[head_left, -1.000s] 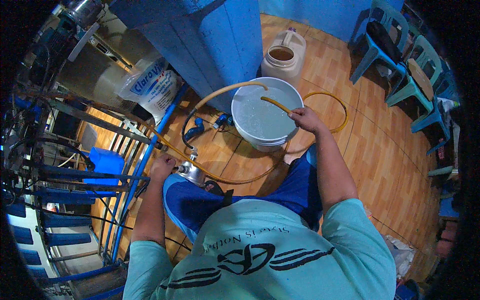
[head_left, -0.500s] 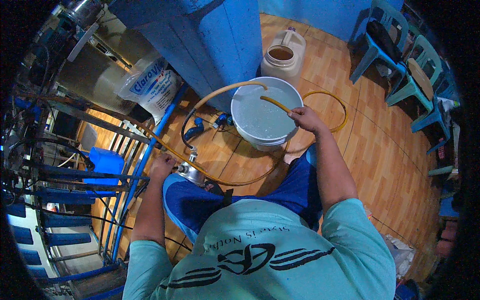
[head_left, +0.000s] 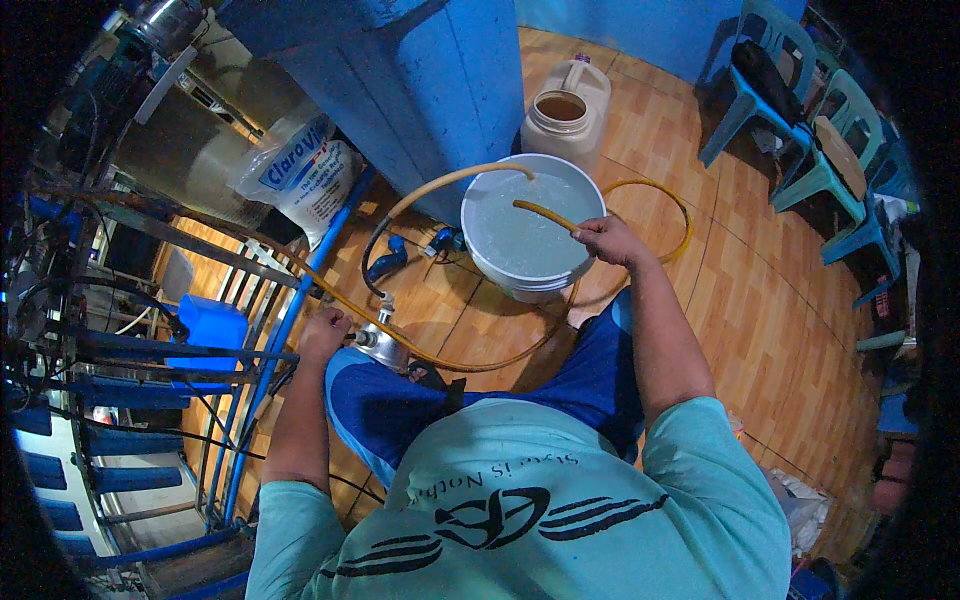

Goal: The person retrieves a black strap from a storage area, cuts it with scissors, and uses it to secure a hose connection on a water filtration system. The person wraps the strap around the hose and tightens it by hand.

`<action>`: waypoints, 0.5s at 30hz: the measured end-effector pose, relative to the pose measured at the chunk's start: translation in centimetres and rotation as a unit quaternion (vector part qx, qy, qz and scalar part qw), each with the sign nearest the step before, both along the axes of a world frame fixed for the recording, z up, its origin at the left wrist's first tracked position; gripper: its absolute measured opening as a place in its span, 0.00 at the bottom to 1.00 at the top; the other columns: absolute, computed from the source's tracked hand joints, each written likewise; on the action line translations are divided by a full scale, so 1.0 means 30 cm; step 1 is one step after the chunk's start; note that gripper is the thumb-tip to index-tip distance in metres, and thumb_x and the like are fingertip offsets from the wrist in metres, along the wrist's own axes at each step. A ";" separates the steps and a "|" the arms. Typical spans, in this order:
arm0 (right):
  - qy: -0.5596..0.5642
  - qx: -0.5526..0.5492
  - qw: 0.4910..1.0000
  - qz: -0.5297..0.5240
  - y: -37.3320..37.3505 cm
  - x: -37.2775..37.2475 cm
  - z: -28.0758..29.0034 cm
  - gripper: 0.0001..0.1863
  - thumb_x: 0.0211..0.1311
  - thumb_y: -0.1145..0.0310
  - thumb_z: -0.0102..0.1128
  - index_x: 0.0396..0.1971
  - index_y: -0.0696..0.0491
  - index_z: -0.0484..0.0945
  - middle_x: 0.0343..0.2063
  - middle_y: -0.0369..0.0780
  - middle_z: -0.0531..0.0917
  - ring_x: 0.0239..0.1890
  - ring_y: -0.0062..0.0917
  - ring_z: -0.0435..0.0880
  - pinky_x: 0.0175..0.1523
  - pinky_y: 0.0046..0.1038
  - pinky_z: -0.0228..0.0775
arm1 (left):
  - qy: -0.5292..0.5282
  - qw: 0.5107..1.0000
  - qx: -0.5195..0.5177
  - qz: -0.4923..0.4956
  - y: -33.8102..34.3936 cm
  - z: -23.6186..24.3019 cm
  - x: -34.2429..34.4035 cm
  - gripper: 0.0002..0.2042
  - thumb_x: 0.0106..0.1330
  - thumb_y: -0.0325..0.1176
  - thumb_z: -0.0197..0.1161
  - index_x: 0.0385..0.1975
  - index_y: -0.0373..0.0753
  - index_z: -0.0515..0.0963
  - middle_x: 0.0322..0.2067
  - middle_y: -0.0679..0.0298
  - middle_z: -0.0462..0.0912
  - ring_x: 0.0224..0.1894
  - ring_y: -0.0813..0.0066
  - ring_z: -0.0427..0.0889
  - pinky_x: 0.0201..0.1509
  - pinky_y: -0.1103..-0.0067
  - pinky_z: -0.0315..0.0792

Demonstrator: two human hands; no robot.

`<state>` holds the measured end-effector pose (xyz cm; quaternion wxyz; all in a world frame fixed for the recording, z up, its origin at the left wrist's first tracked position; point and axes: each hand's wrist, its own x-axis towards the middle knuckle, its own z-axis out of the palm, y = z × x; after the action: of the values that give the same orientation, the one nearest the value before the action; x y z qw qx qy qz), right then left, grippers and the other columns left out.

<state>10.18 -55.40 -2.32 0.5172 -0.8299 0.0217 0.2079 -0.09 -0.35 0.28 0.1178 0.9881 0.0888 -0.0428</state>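
My right hand (head_left: 610,240) is closed round a yellow hose (head_left: 545,212) close to its free end. That end hangs over a white bucket (head_left: 474,245) holding cloudy water. Beside my left knee stands a small silver metal pump (head_left: 382,345). My left hand (head_left: 325,335) is closed right next to it, and what its fingers grip, if anything, cannot be made out. A second hose (head_left: 425,190), black near the pump and tan farther up, arches from the pump's top into the bucket.
A beige jug (head_left: 592,95) with a cut opening stands behind the bucket. Blue power tools (head_left: 388,262) lie left of it. A filled plastic sack (head_left: 310,185) and a metal rack (head_left: 240,290) are at left; plastic chairs (head_left: 765,90) line the right. The yellow hose loops over the tiled floor.
The yellow hose's free end has shifted slightly left and down over the bucket, with my right hand a touch lower. My left hand has hardly moved.
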 end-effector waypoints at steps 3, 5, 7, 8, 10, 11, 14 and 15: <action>0.004 -0.002 1.000 0.007 -0.001 0.001 -0.001 0.15 0.59 0.57 0.62 0.30 0.55 0.82 0.15 0.32 0.75 0.19 0.17 0.71 0.26 0.24 0.64 | -0.002 1.000 0.002 -0.002 -0.007 0.007 -0.002 0.16 0.56 0.46 0.63 0.36 0.40 0.81 0.34 0.53 0.83 0.39 0.53 0.82 0.44 0.63 0.73; 0.003 0.004 1.000 0.005 0.004 0.000 -0.001 0.15 0.59 0.56 0.62 0.29 0.55 0.82 0.15 0.32 0.75 0.19 0.17 0.71 0.26 0.24 0.64 | -0.005 1.000 -0.005 -0.003 0.006 0.000 -0.001 0.16 0.56 0.46 0.63 0.36 0.41 0.81 0.34 0.53 0.83 0.39 0.53 0.82 0.44 0.64 0.74; 0.002 0.003 1.000 0.007 0.000 0.004 -0.009 0.15 0.59 0.56 0.62 0.30 0.54 0.82 0.15 0.32 0.75 0.19 0.17 0.71 0.26 0.24 0.64 | -0.005 1.000 -0.001 -0.011 0.016 -0.012 0.004 0.16 0.57 0.46 0.63 0.36 0.41 0.82 0.34 0.53 0.83 0.39 0.54 0.82 0.44 0.64 0.74; 0.002 0.002 1.000 0.008 -0.003 0.006 -0.013 0.15 0.59 0.56 0.62 0.30 0.54 0.82 0.15 0.32 0.75 0.19 0.17 0.71 0.26 0.24 0.64 | -0.005 1.000 0.002 -0.016 0.021 -0.018 0.005 0.16 0.57 0.47 0.63 0.36 0.41 0.82 0.33 0.53 0.83 0.38 0.54 0.82 0.43 0.64 0.74; 0.001 -0.004 1.000 0.010 0.001 0.004 -0.004 0.15 0.59 0.57 0.62 0.31 0.54 0.82 0.15 0.32 0.75 0.19 0.17 0.71 0.26 0.24 0.64 | -0.007 1.000 0.004 -0.016 0.028 -0.024 0.004 0.16 0.57 0.47 0.63 0.36 0.42 0.82 0.33 0.54 0.83 0.38 0.54 0.82 0.43 0.64 0.74; 0.000 -0.007 1.000 0.012 0.003 0.003 0.001 0.15 0.59 0.57 0.62 0.31 0.55 0.82 0.16 0.32 0.75 0.19 0.18 0.71 0.26 0.24 0.64 | -0.007 1.000 0.005 -0.017 0.032 -0.027 0.003 0.16 0.57 0.47 0.63 0.36 0.42 0.82 0.33 0.54 0.83 0.38 0.55 0.82 0.43 0.64 0.74; 0.012 0.001 1.000 -0.004 0.003 -0.001 0.008 0.14 0.59 0.58 0.63 0.33 0.55 0.83 0.16 0.32 0.75 0.19 0.17 0.71 0.26 0.23 0.64 | -0.004 1.000 -0.002 -0.007 0.013 -0.017 0.004 0.16 0.57 0.47 0.63 0.35 0.42 0.82 0.34 0.54 0.83 0.38 0.54 0.82 0.43 0.64 0.74; 0.013 0.004 1.000 -0.004 0.005 -0.002 0.011 0.14 0.59 0.58 0.63 0.33 0.55 0.83 0.16 0.32 0.75 0.19 0.17 0.71 0.26 0.23 0.64 | 0.001 1.000 -0.001 -0.006 0.011 -0.014 0.004 0.16 0.57 0.47 0.63 0.35 0.41 0.81 0.34 0.54 0.83 0.38 0.54 0.82 0.43 0.64 0.74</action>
<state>10.12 -55.26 -1.99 0.5210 -0.8252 0.0310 0.2161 0.02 -0.01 -0.13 0.1184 0.9884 0.0834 -0.0449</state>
